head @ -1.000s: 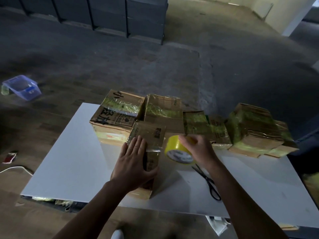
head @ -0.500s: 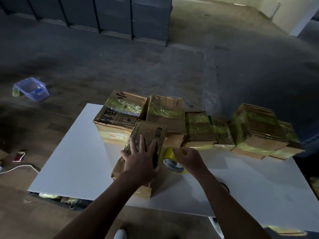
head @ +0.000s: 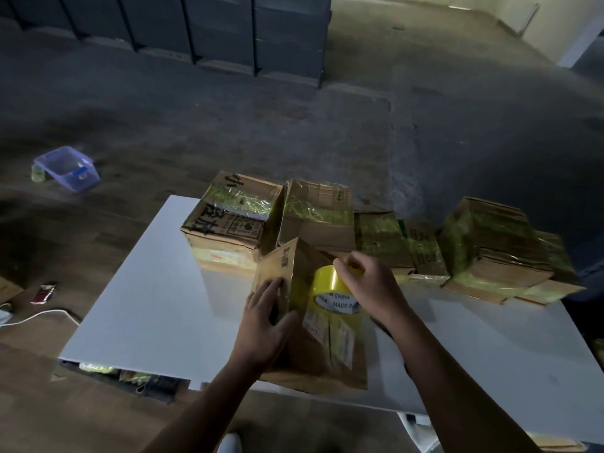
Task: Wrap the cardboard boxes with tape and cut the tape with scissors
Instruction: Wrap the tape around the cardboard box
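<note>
Dim concrete floor surrounds a white table [head: 137, 305], with a blue plastic container [head: 67, 168] lying on the floor well off to the left. Along the table's far side sits a row of already taped boxes [head: 490, 256]. The cardboard box [head: 330, 354] being wrapped stands tilted, close to the near edge. The left hand [head: 264, 325] grips its upper left corner, fingers on one face and thumb curled onto the other. The right hand [head: 369, 289] reaches in from the right, wrist bent down, its fingers clamped on the yellow tape roll [head: 327, 289] held against the box top. No scissors are in sight. With the box tipped and held at one corner, a hard pull on the tape could likely twist it off the table edge or wrinkle the strip.
</note>
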`<state>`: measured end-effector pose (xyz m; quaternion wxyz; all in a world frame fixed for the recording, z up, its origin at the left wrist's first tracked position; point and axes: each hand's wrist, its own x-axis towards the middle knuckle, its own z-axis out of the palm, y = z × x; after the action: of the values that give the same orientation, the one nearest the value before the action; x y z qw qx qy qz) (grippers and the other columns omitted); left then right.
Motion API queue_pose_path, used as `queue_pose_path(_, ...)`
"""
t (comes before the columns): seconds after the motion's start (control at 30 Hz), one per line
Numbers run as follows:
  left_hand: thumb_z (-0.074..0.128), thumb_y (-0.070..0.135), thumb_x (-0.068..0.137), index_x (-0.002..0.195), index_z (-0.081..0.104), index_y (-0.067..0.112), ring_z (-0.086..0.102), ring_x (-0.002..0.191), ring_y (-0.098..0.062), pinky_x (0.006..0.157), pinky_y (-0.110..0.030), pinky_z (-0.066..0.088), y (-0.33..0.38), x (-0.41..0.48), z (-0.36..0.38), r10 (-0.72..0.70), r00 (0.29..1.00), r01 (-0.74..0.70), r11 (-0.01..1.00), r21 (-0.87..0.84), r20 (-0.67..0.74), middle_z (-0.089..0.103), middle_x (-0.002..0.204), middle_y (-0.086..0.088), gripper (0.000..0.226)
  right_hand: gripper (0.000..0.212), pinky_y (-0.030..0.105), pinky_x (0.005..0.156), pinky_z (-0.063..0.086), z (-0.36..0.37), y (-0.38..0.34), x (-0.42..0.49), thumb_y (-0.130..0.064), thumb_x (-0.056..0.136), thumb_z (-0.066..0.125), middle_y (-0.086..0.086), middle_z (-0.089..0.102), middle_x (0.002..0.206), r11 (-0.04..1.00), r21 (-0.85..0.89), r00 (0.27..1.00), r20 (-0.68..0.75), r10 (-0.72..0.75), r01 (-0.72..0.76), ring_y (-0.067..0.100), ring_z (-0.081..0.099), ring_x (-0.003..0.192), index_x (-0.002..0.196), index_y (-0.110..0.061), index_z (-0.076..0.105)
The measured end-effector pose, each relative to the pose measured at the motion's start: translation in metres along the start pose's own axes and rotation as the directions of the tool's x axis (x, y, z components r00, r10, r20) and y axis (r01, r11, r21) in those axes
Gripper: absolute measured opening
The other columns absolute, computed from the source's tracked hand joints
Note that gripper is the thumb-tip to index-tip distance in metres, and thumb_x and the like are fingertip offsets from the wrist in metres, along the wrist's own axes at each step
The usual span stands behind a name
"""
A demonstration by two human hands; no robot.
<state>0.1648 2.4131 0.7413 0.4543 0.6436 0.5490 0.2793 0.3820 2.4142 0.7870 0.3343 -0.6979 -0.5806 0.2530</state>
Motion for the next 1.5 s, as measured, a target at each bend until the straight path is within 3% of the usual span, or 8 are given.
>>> queue_pose_path(0.2,0.057,0.038,0.076,0.139,0.037,0.035,0.055,0.114,-0.016,0.08,-0.017,0.052,-0.036,-0.002,-0.001,-0.086,0.99,0.12,0.925,-0.36,0.108,0.048,0.139,-0.005,0.066,0.032,0.02,0.057,0.043,0.024,-0.002,-0.001,-0.06,0.089,0.052,-0.014,0.059,0.071,0.998,-0.024,0.995,0.084,0.063,-0.061,0.0,0.058,0.067,0.082,-0.03,0.059)
queue_pose_path(0.33,0.057,0.03,0.089,0.149,0.03,0.027,0.055,0.119,-0.02,0.099,-0.034,0.048,-0.056,0.009,-0.014,-0.139,0.964,0.222,0.889,-0.401,0.227,0.051,0.14,-0.004,0.066,0.061,0.028,0.062,0.042,0.049,-0.008,0.007,-0.074,0.083,0.04,-0.005,0.063,0.072,0.978,-0.198,0.995,0.049,0.082,-0.071,0.013,0.059,0.069,0.085,-0.019,0.067)
queue_pose_path(0.47,0.043,0.019,0.102,0.151,0.027,0.028,0.053,0.123,-0.025,0.106,-0.039,0.043,-0.067,0.013,-0.015,-0.234,0.947,0.277,0.943,-0.187,0.219,0.049,0.143,-0.01,0.052,0.046,0.023,0.046,0.032,0.076,-0.02,0.012,-0.069,0.088,0.04,-0.006,0.057,0.061,0.947,-0.307,0.989,0.072,0.126,-0.098,0.005,0.053,0.057,0.071,-0.029,0.055)
queue_pose_path(0.57,0.037,0.023,0.101,0.153,0.015,0.032,0.03,0.142,-0.021,0.113,-0.039,0.034,-0.068,0.012,-0.01,-0.074,0.98,0.041,0.983,0.178,0.183,0.024,0.159,0.001,0.058,0.049,0.023,0.046,0.035,0.086,-0.021,0.01,-0.062,0.09,0.044,-0.002,0.061,0.065,0.952,-0.277,0.988,0.042,0.145,-0.128,0.008,0.056,0.059,0.085,-0.02,0.068)
queue_pose_path(0.73,0.03,0.053,0.098,0.152,-0.007,0.034,-0.005,0.148,-0.019,0.119,-0.046,0.011,-0.072,0.021,-0.001,0.098,0.953,-0.245,0.808,0.535,0.287,-0.008,0.159,0.012,0.069,0.042,0.03,0.058,0.041,0.083,-0.017,0.007,-0.054,0.093,0.049,0.003,0.061,0.078,0.98,-0.152,0.99,0.04,0.138,-0.131,0.021,0.06,0.076,0.091,-0.014,0.062)
queue_pose_path(0.97,0.009,0.063,0.094,0.152,-0.011,0.033,0.0,0.149,-0.027,0.118,-0.052,0.007,-0.084,0.021,0.004,0.09,0.962,-0.245,0.696,0.675,0.257,-0.015,0.155,0.015,0.068,0.047,0.021,0.067,0.037,0.077,-0.01,0.006,-0.055,0.09,0.055,-0.009,0.056,0.096,0.972,-0.041,0.961,0.146,0.234,-0.231,0.009,0.055,0.091,0.117,-0.017,0.064)
queue_pose_path(1.2,-0.003,0.067,0.088,0.145,-0.022,0.035,-0.006,0.147,-0.033,0.117,-0.055,0.0,-0.082,0.023,0.005,0.079,0.957,-0.264,0.64,0.722,0.28,-0.016,0.156,0.012,0.068,0.049,0.031,0.051,0.025,0.021,0.013,-0.01,-0.039,0.093,0.055,0.001,0.031,0.049,0.929,-0.369,0.993,0.109,0.037,0.006,0.017,0.031,0.045,0.055,-0.015,0.035)
queue_pose_path(1.5,0.044,0.056,0.091,0.151,-0.015,0.02,-0.021,0.144,-0.022,0.116,-0.044,-0.015,-0.051,0.035,0.028,0.19,0.926,-0.375,0.564,0.736,0.327,-0.013,0.16,-0.003,0.091,0.049,0.028,0.05,0.029,0.026,0.03,-0.016,-0.046,0.093,0.053,0.005,0.043,0.055,0.94,-0.34,0.999,0.043,0.019,-0.003,0.018,0.039,0.05,0.065,-0.005,0.052)
